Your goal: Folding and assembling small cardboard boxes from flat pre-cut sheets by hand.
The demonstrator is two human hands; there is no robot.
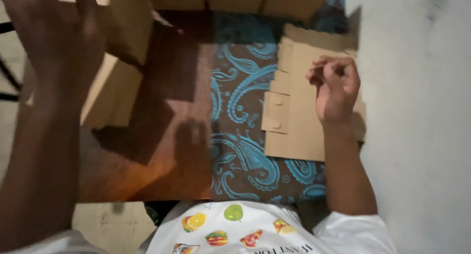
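Brown tabletop [162,136] is taking up the centre of the view, with a dark cloth [245,151] patterned in blue paisley lying over its right part and reaching the near edge. White wall [422,126] is closing off the right side, just beside the cloth.

On the cloth, against the wall side, a flat cardboard blank [294,126] is lying with its notched tabs pointing left. The right hand [336,87] is resting over the upper part of this blank, fingers curled inward into a loose fist, knuckles up. Whether the fingers are pinching anything cannot be told; nothing is showing between them. The forearm is running down across the blank toward the near edge.

The left hand [51,43] is being held up close to the camera at the far left, blurred, fingers spread and open, gripping nothing. It is well apart from the blank and is partly covering a folded cardboard box [115,72] standing at the table's left side.

More cardboard boxes [235,1] are sitting along the far edge of the table, above the cloth.

At the bottom, the person's white shirt [230,232] with small fruit and food prints is showing, pressed close to the table's near edge.
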